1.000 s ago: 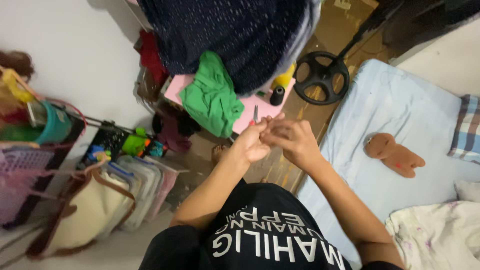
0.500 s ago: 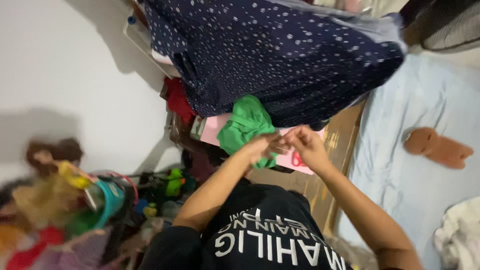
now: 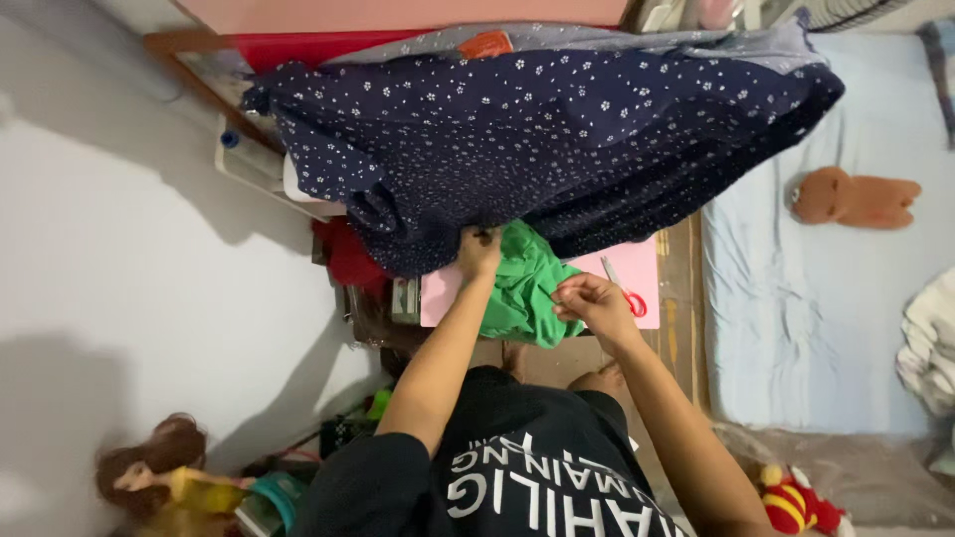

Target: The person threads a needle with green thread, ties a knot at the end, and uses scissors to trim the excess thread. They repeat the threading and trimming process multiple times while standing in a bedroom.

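Note:
My left hand (image 3: 478, 252) reaches forward and touches the lower edge of a dark blue cloth with small white flowers (image 3: 557, 139), fingers closed on it. My right hand (image 3: 589, 298) is closed, pinching the green cloth (image 3: 520, 288) that lies on a pink board (image 3: 637, 268). Red-handled scissors (image 3: 627, 293) lie on the pink board just right of my right hand. Whether the right hand also holds a needle or thread cannot be told.
A white wall (image 3: 149, 298) is at left. A light blue mattress (image 3: 796, 308) at right carries a brown plush toy (image 3: 851, 199) and a white cloth (image 3: 930, 338). A doll (image 3: 164, 467) lies at lower left, a red toy (image 3: 796, 502) at lower right.
The view swung up and left. My hands, held together before, separated: the left went forward to the blue cloth, the right lowered to the green cloth.

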